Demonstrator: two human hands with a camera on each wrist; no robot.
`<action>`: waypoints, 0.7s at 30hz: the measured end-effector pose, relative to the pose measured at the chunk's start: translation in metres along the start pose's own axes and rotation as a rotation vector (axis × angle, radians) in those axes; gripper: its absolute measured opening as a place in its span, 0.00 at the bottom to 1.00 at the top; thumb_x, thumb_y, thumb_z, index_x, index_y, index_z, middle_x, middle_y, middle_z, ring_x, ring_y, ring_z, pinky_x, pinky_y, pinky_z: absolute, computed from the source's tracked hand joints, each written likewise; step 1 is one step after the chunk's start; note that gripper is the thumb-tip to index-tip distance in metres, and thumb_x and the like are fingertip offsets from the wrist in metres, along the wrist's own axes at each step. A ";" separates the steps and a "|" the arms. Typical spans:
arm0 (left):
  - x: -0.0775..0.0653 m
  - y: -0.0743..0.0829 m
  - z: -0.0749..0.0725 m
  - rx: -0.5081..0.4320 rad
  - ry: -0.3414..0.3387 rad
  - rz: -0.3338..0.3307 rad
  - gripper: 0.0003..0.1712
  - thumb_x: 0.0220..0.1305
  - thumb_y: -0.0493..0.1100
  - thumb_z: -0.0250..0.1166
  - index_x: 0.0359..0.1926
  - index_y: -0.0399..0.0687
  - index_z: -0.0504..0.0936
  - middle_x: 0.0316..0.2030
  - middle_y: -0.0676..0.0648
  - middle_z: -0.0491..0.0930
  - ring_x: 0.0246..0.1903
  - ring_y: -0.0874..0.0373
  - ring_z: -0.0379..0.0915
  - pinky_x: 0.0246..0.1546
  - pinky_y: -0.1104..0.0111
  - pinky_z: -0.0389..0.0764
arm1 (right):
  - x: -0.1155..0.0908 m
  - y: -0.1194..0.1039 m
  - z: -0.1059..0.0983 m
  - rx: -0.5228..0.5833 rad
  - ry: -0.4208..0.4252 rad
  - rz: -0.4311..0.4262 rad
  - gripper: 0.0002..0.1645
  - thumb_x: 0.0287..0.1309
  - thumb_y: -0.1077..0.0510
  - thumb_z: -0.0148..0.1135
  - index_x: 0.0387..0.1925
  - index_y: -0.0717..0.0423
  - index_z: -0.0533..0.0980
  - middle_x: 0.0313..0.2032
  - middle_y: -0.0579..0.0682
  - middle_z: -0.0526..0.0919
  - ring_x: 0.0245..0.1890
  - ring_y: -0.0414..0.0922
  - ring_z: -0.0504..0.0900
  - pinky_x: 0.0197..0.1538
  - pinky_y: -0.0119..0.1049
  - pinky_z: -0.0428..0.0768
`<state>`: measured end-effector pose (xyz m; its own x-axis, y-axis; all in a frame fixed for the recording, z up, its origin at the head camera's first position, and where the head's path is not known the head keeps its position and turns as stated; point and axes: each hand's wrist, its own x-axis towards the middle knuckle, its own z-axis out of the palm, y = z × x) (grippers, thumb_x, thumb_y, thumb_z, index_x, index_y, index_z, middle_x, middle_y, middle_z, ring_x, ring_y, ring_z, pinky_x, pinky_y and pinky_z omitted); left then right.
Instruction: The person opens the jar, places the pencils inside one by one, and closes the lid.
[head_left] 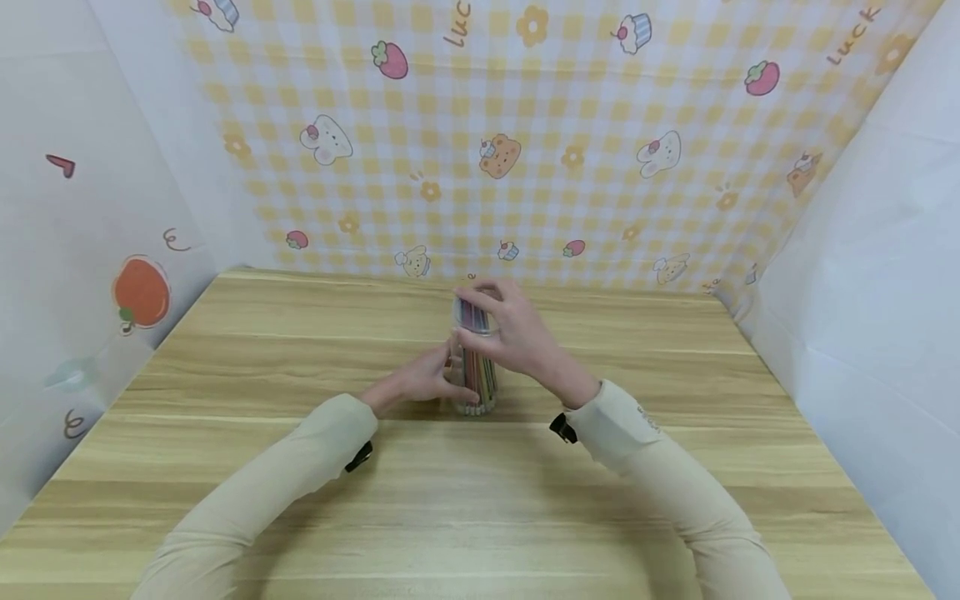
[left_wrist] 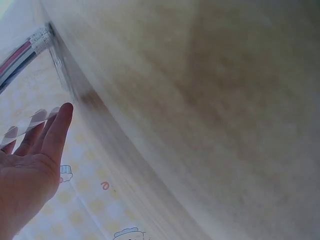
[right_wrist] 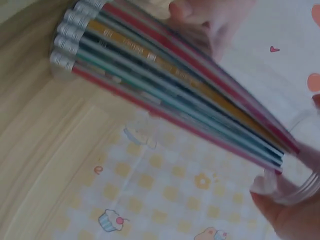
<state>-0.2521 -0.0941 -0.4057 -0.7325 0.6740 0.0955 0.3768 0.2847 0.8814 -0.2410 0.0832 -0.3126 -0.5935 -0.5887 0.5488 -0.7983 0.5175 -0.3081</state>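
Observation:
A clear plastic tube [head_left: 487,404] packed with coloured pencils [head_left: 477,367] stands upright on the table. Low on its left side my left hand [head_left: 427,377] grips it, thumb in front and fingers behind the clear wall. My right hand [head_left: 521,333] holds the clear round top [right_wrist: 306,192] between thumb and fingers. Whether that top is a lid sitting on the tube or lifted off it, I cannot tell. In the right wrist view the pencils [right_wrist: 165,65] show metal-banded ends toward the tabletop, their other ends toward the right hand.
The wood-grain table [head_left: 480,517] runs to a yellow checked cloth [head_left: 450,108] at the back. White cloth walls [head_left: 67,225] close the left and right sides. Black straps [head_left: 564,428] sit at both wrists, below the pale sleeves.

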 end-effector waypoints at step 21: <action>-0.005 0.017 0.001 0.054 0.024 -0.046 0.64 0.46 0.44 0.70 0.67 0.59 0.26 0.62 0.38 0.54 0.55 0.42 0.59 0.53 0.55 0.64 | -0.004 -0.001 -0.016 0.124 -0.191 0.065 0.34 0.57 0.50 0.54 0.61 0.60 0.59 0.61 0.53 0.58 0.60 0.47 0.54 0.59 0.45 0.58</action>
<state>-0.2421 -0.0920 -0.3917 -0.7630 0.6429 0.0675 0.3722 0.3515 0.8590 -0.2363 0.0954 -0.3017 -0.6431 -0.6696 0.3716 -0.7574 0.4849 -0.4373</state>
